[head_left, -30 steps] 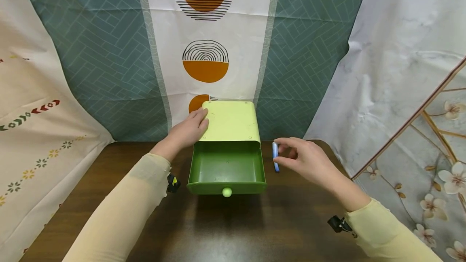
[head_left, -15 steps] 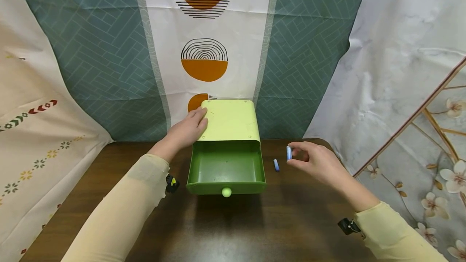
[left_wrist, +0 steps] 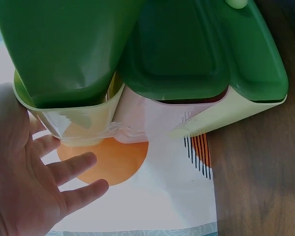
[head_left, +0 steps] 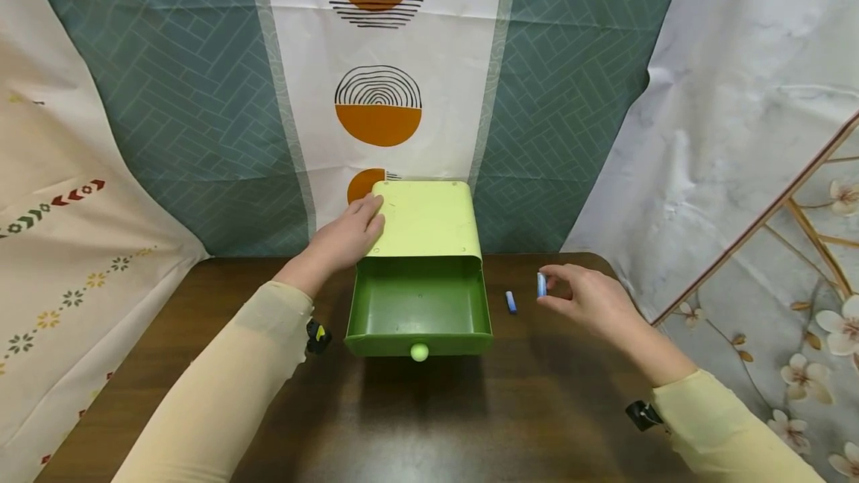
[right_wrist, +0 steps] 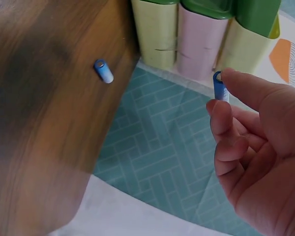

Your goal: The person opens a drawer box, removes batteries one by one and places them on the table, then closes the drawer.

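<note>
The brown wooden tabletop (head_left: 537, 408) carries a yellow-green drawer unit (head_left: 426, 218), which stands around the middle of its far edge. The top drawer (head_left: 376, 346) is pulled out toward the near edge; with its weight hanging forward, the unit probably wants a light, steady hand rather than a push, which could shift it.

The left hand (head_left: 345, 235) lies at the unit's upper left edge, its fingers extended and loosely spread, gripping nothing; how firmly they bear on it I cannot tell. Flat contact there seems right for steadying.

The right hand (head_left: 593, 300) is off toward the far right corner, well apart from the drawer. Its thumb and forefinger stand only a battery's length apart, pinching the held battery (right_wrist: 220, 89) by its two ends, it seems, while the other fingers curl in without it. Such a grip leaves the sides free but could let a smooth cylinder pop out, so even pressure matters most.

The loose battery (head_left: 511, 302), blue and white too, lies on the tabletop between the drawer and the far right corner; a careless brush could roll it.
</note>
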Available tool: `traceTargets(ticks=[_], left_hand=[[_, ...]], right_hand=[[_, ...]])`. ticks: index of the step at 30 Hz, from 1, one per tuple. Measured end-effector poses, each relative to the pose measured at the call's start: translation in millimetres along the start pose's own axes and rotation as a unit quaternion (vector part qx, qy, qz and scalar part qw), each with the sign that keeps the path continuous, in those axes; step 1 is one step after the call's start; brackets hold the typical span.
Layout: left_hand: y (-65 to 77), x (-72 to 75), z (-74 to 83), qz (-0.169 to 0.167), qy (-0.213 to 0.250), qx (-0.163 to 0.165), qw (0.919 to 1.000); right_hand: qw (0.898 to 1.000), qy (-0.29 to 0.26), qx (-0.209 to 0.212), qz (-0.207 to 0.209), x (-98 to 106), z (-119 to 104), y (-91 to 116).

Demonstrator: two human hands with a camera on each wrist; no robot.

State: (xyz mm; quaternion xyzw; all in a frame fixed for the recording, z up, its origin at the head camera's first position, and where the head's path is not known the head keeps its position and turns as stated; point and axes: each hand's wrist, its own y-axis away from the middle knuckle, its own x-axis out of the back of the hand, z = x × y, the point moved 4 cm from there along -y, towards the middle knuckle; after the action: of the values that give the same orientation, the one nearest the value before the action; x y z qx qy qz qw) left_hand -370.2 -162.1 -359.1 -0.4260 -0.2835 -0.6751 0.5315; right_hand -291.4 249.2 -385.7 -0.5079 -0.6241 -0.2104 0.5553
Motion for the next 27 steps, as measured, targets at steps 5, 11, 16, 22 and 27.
traceTargets(ticks=[5,11,16,22,27], left_hand=[[0.4,0.7,1.5,-0.001,0.0,-0.001,1.0],[2.3,1.2,2.6,-0.001,0.002,0.001,1.0],[3.6,1.8,4.0,0.001,0.006,0.0,1.0],[3.2,1.0,2.8,-0.001,0.006,0.0,1.0],[2.0,0.4,1.5,0.0,0.005,0.0,1.0]], right_hand=[[1.0,0.012,-0.001,-0.004,-5,7,0],[1.0,0.007,-0.009,-0.019,-14,17,0],[0.999,0.003,-0.021,-0.03,-24,26,1],[0.998,-0.001,-0.04,-0.047,-40,37,1],[0.997,-0.007,-0.044,-0.06,-51,42,0]])
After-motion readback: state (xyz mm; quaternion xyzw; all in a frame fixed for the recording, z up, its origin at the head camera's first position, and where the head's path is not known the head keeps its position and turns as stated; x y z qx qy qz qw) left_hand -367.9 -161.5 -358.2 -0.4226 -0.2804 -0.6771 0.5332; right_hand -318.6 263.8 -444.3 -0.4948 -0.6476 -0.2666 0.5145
